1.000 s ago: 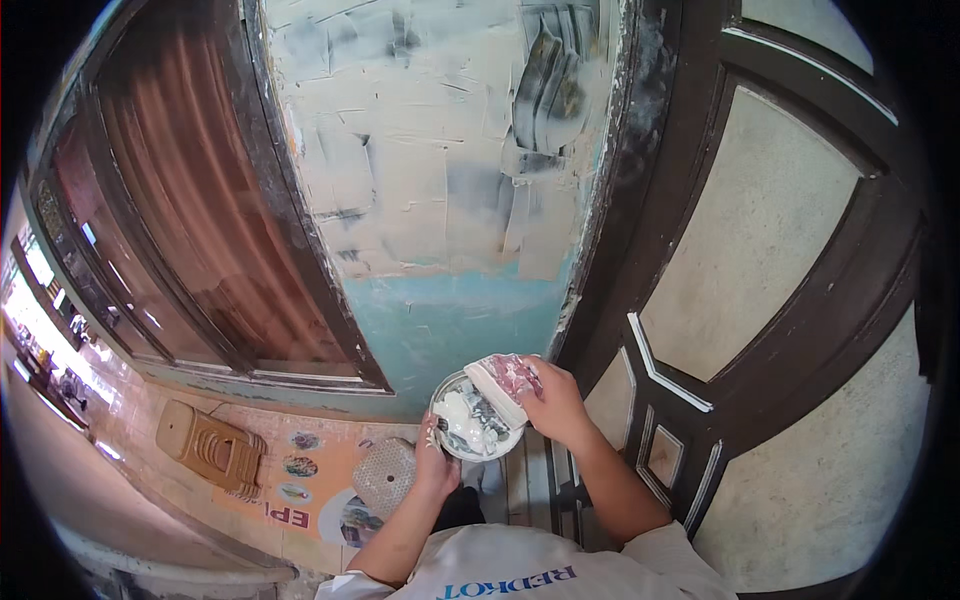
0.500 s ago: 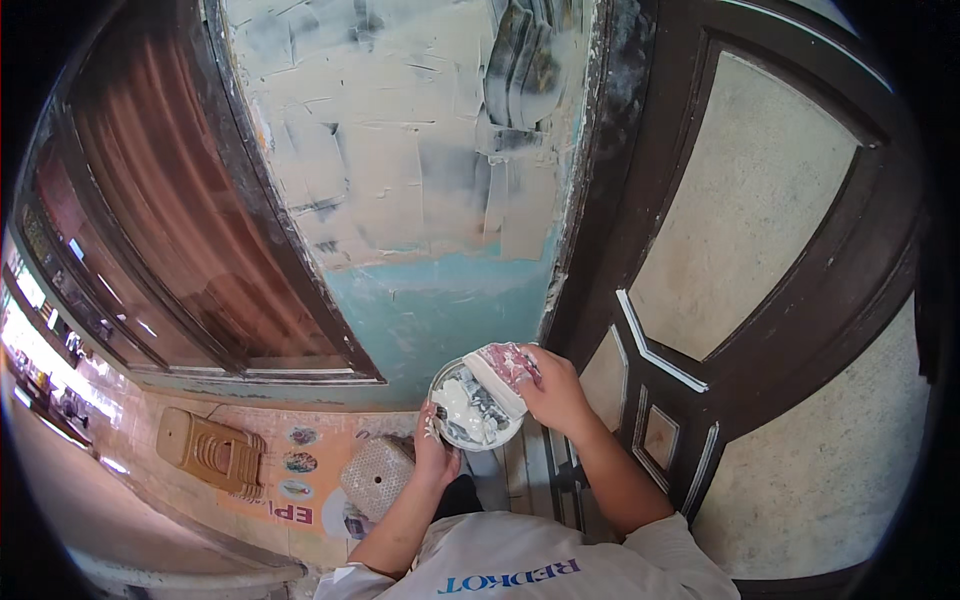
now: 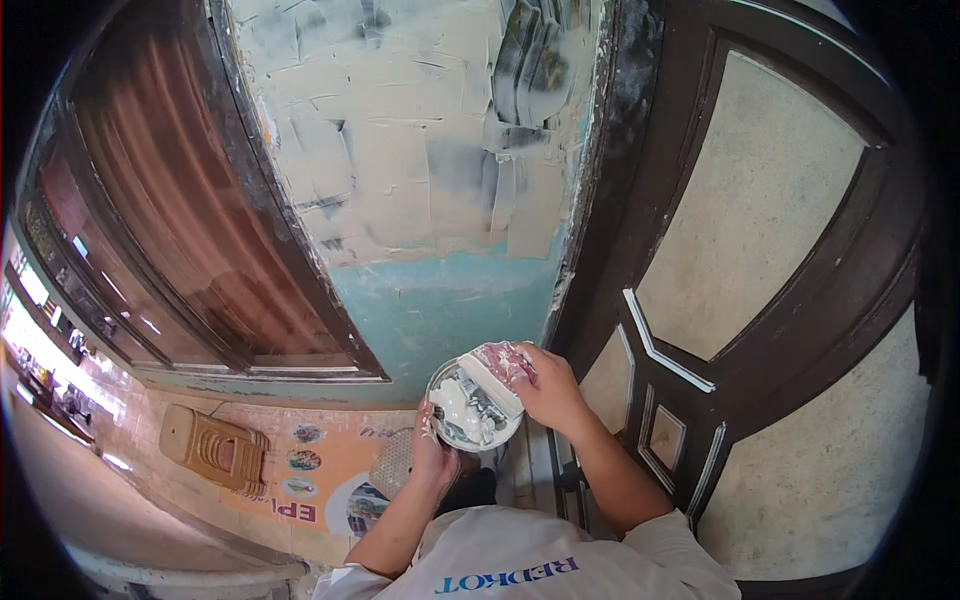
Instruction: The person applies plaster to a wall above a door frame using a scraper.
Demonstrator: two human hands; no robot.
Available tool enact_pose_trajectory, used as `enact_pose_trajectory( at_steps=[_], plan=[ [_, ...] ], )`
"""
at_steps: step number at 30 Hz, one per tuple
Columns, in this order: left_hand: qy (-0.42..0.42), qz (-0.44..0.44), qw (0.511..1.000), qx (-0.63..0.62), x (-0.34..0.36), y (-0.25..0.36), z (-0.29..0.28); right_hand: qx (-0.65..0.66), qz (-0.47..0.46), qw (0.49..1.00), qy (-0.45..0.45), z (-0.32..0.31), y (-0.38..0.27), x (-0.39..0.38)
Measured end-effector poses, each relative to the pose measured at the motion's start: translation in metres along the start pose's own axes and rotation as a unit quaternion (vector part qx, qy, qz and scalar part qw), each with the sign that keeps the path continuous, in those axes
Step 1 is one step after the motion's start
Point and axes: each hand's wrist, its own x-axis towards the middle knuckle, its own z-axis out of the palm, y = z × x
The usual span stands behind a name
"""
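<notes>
My left hand [image 3: 434,458] is wrapped round the side of a round tub [image 3: 474,447] of white putty, holding it in front of me. Smears of putty show on the fingers. In my right hand [image 3: 553,392] is a wide putty scraper [image 3: 496,382] with a putty-spattered reddish grip and a pale lower edge. It lies slanted across the tub's right side, and its far edge dips toward the white putty [image 3: 460,405]. Beyond the tub stands a wall [image 3: 440,310], coated with patchy cream putty above and bare teal below.
A dark wooden door [image 3: 690,400] with pale panels stands close on the right. To the left is a dark-framed window [image 3: 250,200] with a reddish curtain behind. Stacked tan plastic stools [image 3: 213,447], an orange printed sheet [image 3: 330,450] and a pale perforated stool [image 3: 393,462] are on the floor.
The tub and both hands have shifted very slightly left. The scraper remains over the tub. The perforated stool now appears more covered by my left arm.
</notes>
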Motion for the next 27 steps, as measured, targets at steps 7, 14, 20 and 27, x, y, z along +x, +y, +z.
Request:
enact_pose_trajectory(
  at_steps=[7, 14, 20, 27],
  plan=[
    [-0.010, 0.012, 1.000, 0.010, 0.005, -0.002, 0.005, -0.007, 0.027, 1.000, 0.015, -0.004, -0.001, 0.004],
    [0.002, -0.016, 1.000, -0.016, 0.002, 0.002, 0.000, 0.006, 0.041, 0.999, 0.010, 0.002, 0.005, 0.006],
    [0.023, 0.001, 1.000, -0.005, -0.006, 0.010, -0.009, 0.001, 0.026, 1.000, 0.004, 0.018, 0.012, 0.002],
    [0.025, 0.013, 1.000, 0.001, -0.013, 0.011, -0.010, 0.018, 0.026, 0.999, -0.011, 0.022, 0.004, 0.000]
  ],
)
